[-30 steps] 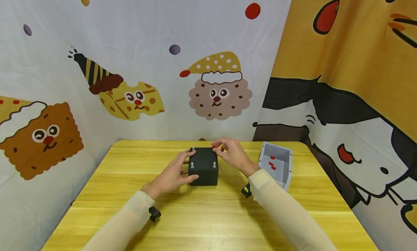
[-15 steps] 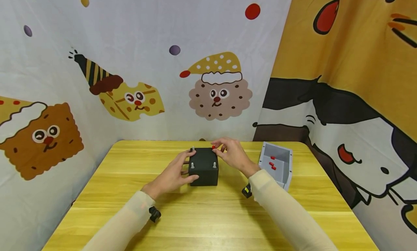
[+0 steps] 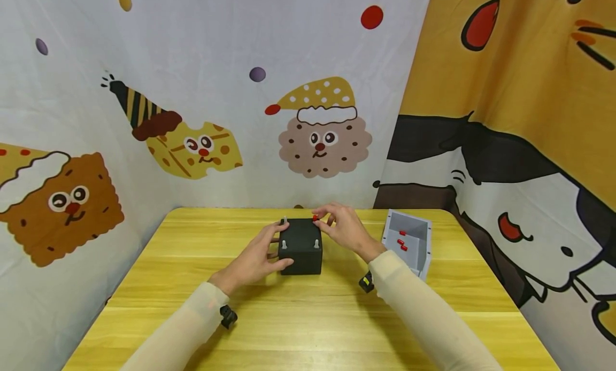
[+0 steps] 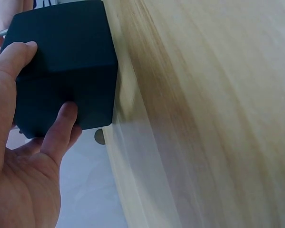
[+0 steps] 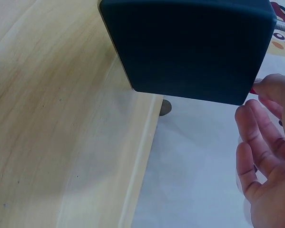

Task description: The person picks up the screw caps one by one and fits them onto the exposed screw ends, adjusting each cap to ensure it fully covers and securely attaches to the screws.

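A black box (image 3: pixel 300 246) stands on the table with silver threaded studs rising near its top corners, such as the front right stud (image 3: pixel 316 244). My left hand (image 3: pixel 255 256) grips the box from its left side, thumb on the near face and fingers along the left and back. In the left wrist view this hand (image 4: pixel 35 156) spans the black box (image 4: pixel 68 57). At the far right corner my right hand (image 3: pixel 344 229) pinches a small red cap (image 3: pixel 315 218) between thumb and fingertips. Fingers partly hide the red cap (image 5: pixel 252 90) in the right wrist view.
Right of the box, a grey open bin (image 3: pixel 386 226) holds three more small red pieces, one of them a red piece (image 3: pixel 402 233) toward the back. The wooden table (image 3: pixel 289 323) ends at a printed cloth backdrop (image 3: pixel 216 194). Each wrist carries a small black camera.
Both hands keep their places on the box and the red cap. Only a very slight shift of the right wrist shows.
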Available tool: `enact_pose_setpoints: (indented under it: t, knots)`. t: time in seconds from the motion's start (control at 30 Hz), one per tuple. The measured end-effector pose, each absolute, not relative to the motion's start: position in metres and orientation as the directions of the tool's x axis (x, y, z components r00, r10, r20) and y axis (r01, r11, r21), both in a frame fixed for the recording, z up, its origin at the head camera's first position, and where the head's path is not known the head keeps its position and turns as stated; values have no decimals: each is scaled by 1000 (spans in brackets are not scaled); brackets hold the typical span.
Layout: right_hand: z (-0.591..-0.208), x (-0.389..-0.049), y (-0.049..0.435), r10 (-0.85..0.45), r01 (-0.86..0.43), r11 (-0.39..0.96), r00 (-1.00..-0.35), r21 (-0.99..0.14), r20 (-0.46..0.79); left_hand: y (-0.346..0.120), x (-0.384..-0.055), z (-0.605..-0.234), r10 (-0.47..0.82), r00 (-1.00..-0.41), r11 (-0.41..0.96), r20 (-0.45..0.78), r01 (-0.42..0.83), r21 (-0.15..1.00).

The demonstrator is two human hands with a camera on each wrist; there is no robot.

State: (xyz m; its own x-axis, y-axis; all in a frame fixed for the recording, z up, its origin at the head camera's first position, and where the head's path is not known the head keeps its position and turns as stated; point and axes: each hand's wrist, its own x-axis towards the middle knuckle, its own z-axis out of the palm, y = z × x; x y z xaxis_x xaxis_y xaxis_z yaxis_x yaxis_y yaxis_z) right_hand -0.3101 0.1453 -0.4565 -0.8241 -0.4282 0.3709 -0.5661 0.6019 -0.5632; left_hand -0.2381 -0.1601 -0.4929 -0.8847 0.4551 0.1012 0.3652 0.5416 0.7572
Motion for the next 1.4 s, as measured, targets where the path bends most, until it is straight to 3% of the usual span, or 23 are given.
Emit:
enact_pose_setpoints:
  t: [1.4]
  knots:
    - [-443,-300,160,-445,-593,625,-805,-508,392,-160,-239,-494,450,-888,542,95,356,762]
